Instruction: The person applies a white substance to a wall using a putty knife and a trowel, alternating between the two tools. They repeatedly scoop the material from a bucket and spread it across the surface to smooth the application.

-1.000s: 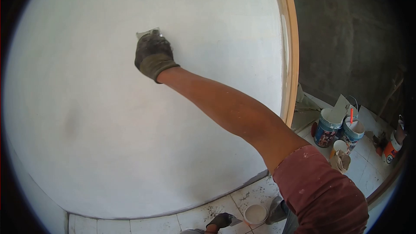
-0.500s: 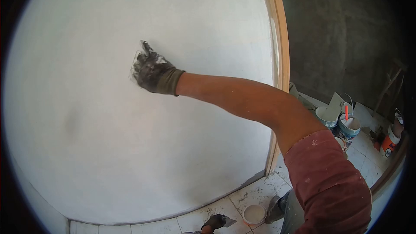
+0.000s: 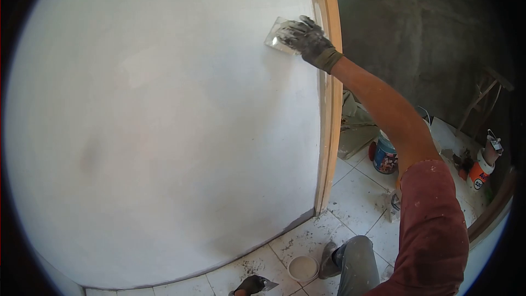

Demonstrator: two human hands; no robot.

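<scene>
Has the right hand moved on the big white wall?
Yes. The right hand moved rightward across the white wall, toward the wooden frame. Earlier, a wide stretch of wall lay between them.

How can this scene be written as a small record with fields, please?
Right hand: dark, stained glove, on a thin, flat, clear-looking blade
Blade position: against the smooth white wall, near the light wooden frame
Left hand: dark glove, low, holding a grey pointed scraper
Floor: pale square tiles, dark specks
On floor: round pale tub; blue patterned bucket; orange-and-white bucket
Blade material: cannot tell
</scene>
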